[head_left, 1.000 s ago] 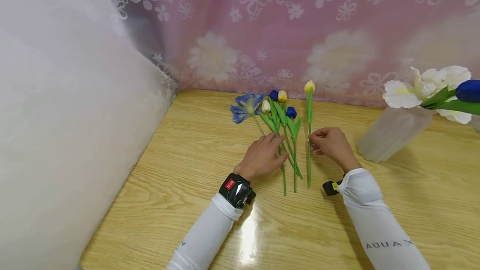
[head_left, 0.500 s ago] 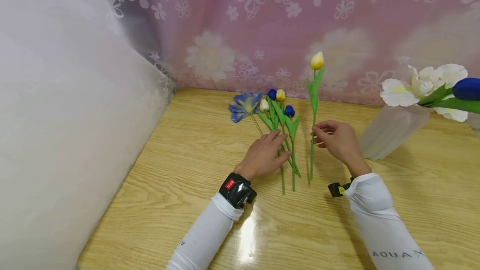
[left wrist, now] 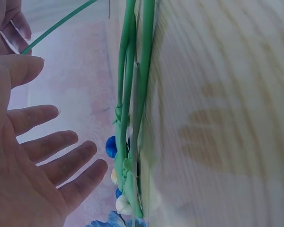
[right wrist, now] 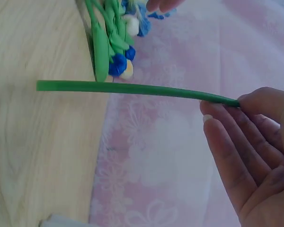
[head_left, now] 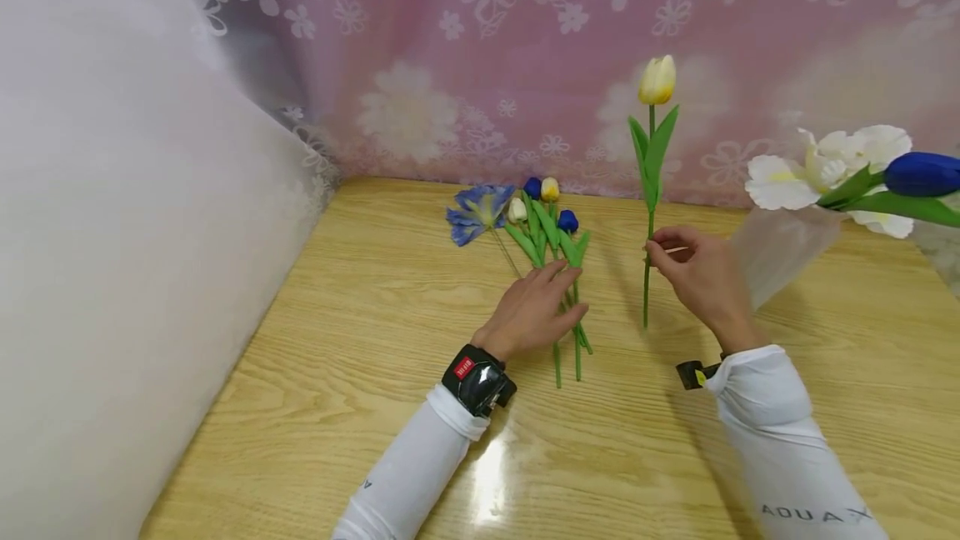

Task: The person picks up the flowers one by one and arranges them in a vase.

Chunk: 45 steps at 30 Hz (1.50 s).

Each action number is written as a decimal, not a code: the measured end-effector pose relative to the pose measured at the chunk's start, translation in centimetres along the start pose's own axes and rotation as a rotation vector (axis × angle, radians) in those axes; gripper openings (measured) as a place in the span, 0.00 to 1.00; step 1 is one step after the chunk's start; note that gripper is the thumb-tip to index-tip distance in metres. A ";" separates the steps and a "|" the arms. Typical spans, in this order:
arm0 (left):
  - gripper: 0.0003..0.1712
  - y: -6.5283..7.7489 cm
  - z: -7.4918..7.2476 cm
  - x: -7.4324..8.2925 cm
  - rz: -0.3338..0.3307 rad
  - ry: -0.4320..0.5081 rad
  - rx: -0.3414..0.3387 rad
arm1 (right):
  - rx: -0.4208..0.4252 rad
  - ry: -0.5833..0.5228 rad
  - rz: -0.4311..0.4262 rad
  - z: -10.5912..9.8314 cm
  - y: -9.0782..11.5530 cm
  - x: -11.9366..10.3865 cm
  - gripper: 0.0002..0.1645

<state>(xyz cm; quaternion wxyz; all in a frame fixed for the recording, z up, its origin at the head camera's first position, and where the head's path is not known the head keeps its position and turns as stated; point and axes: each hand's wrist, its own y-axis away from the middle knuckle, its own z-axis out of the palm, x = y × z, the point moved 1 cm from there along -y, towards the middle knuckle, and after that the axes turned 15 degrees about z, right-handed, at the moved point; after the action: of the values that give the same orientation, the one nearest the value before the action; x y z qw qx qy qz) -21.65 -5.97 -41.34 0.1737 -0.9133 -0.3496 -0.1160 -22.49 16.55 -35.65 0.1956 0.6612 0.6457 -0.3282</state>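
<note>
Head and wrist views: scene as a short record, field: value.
Right hand: pinches yellow-and-white tulip by the stem
Left hand: fingers spread over the flower pile, holding nothing
Pile: on table, includes two blue tulips
Vase: partly behind right hand, white flower at its top
Backdrop: pink curtain, flower print

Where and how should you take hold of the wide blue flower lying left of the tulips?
Probably best: pinch the wide blue flower by its thin stem, just below its petals, coming from the left; they spread broadly, tulips crowd its right, and the left hand hovers over the lower stem.
</note>
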 end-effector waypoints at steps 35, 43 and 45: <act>0.32 -2.3 0.3 1.6 0.078 0.017 -0.009 | 0.553 0.055 -0.187 -9.1 -0.6 -2.3 0.18; 0.32 -2.3 0.4 1.7 0.087 0.027 -0.007 | 0.639 0.013 -0.238 -10.6 -0.6 -3.2 0.18; 0.32 -2.3 0.5 1.8 0.090 0.028 -0.010 | 0.661 0.021 -0.239 -11.1 -0.4 -3.4 0.19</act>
<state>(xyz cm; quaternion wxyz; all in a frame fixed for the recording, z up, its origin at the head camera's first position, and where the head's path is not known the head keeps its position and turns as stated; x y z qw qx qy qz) -21.92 -3.10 -40.65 0.1792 -0.9273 -0.3050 -0.1228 -20.68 21.68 -25.45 -0.0752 0.6119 0.5793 -0.5332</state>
